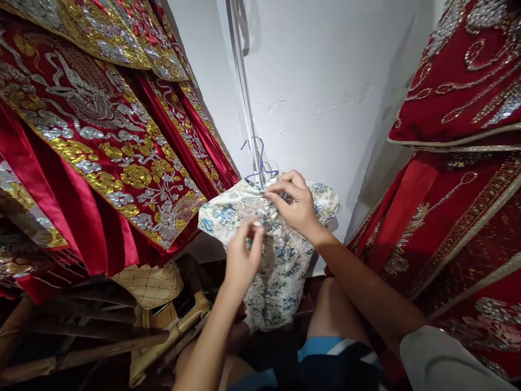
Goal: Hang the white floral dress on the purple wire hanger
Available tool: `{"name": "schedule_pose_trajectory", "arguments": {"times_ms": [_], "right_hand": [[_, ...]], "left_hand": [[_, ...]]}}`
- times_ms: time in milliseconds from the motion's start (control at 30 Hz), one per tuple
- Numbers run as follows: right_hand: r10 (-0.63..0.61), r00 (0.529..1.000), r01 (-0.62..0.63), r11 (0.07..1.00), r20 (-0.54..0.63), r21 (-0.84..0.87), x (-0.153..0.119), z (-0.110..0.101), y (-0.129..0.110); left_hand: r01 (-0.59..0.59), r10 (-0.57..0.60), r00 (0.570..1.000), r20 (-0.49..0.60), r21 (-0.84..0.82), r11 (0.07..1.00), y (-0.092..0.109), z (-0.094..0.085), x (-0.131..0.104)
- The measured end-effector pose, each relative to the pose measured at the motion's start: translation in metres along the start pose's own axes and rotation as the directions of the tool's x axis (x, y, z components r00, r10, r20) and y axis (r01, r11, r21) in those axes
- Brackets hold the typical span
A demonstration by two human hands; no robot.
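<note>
A short-sleeved floral dress [277,282], cream with blue and green flowers, hangs on a purple hanger [261,165] in front of the wall. My right hand [295,203] is closed at its neckline, with thumb and index finger pinching the fabric near the collar's middle. Just below and to the left, my left hand [246,247] is held before the chest of the dress. Its thumb and index finger come together in a pinch; motion blur hides what, if anything, is between them.
Red embroidered garments with gold and silver work [134,174] hang on the left, and more red beaded garments [459,179] on the right. A thin pale pole [242,81] runs down the white wall [325,70]. Wooden chair-like frames [163,331] stand low at the left.
</note>
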State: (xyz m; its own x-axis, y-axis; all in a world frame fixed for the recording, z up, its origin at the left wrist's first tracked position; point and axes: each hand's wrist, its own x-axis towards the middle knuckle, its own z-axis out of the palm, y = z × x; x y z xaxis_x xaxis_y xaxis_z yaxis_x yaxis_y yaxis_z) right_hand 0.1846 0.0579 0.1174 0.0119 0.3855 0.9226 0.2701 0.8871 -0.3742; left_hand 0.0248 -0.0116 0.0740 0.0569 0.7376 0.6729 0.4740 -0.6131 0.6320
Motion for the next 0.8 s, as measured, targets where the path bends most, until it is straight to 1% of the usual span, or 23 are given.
{"name": "schedule_pose_trajectory", "arguments": {"times_ms": [33,67,133,200,267,400,533,600,633,700,733,767,800], "right_hand": [[-0.011,1.0,0.011,1.0,0.007,-0.007,0.0,-0.002,-0.001],[-0.021,1.0,0.021,1.0,0.011,-0.009,0.0,-0.003,-0.001],[-0.039,0.999,0.039,0.999,0.002,-0.007,0.002,-0.006,-0.002],[-0.053,0.998,0.053,0.999,-0.019,0.005,0.001,-0.008,0.0],[-0.045,0.999,0.046,0.998,-0.031,0.031,-0.002,-0.01,0.004],[-0.021,1.0,0.021,0.998,0.009,0.061,-0.016,-0.008,0.017],[-0.047,0.997,0.047,0.999,0.063,0.014,-0.03,0.007,0.032],[-0.018,0.988,0.02,1.0,0.151,-0.01,-0.042,0.015,0.04],[0.004,0.975,-0.003,1.0,0.224,-0.006,-0.05,0.018,0.043],[0.078,0.919,-0.097,0.995,0.386,0.031,-0.072,0.019,0.048],[0.14,0.881,-0.183,0.982,0.452,0.052,-0.083,0.017,0.048],[0.228,0.842,-0.293,0.954,0.489,0.061,-0.093,0.012,0.047],[0.318,0.806,-0.406,0.911,0.5,0.075,-0.102,0.006,0.044]], "left_hand": [[-0.044,0.044,0.997,-0.056,0.01,0.999,0.006,-0.006,0.018],[-0.079,0.08,0.994,-0.069,0.018,0.997,0.011,-0.009,0.035],[-0.138,0.139,0.99,-0.029,0.031,0.99,0.019,-0.011,0.062],[-0.189,0.187,0.982,0.026,0.067,0.98,0.022,-0.007,0.078],[-0.233,0.231,0.972,0.033,0.118,0.965,0.022,-0.001,0.085],[-0.262,0.276,0.959,-0.063,0.166,0.951,0.019,0.008,0.086],[-0.227,0.245,0.958,-0.151,0.13,0.965,0.016,0.011,0.088],[-0.195,0.211,0.948,-0.24,0.088,0.977,0.014,0.009,0.093],[-0.185,0.195,0.933,-0.302,0.059,0.981,0.013,0.005,0.096],[-0.174,0.155,0.888,-0.433,-0.005,0.985,0.007,-0.007,0.104],[-0.165,0.127,0.867,-0.481,-0.037,0.986,0.002,-0.017,0.108],[-0.154,0.094,0.851,-0.516,-0.073,0.985,-0.006,-0.028,0.112],[-0.125,0.048,0.849,-0.525,-0.112,0.986,-0.015,-0.039,0.115]]}}
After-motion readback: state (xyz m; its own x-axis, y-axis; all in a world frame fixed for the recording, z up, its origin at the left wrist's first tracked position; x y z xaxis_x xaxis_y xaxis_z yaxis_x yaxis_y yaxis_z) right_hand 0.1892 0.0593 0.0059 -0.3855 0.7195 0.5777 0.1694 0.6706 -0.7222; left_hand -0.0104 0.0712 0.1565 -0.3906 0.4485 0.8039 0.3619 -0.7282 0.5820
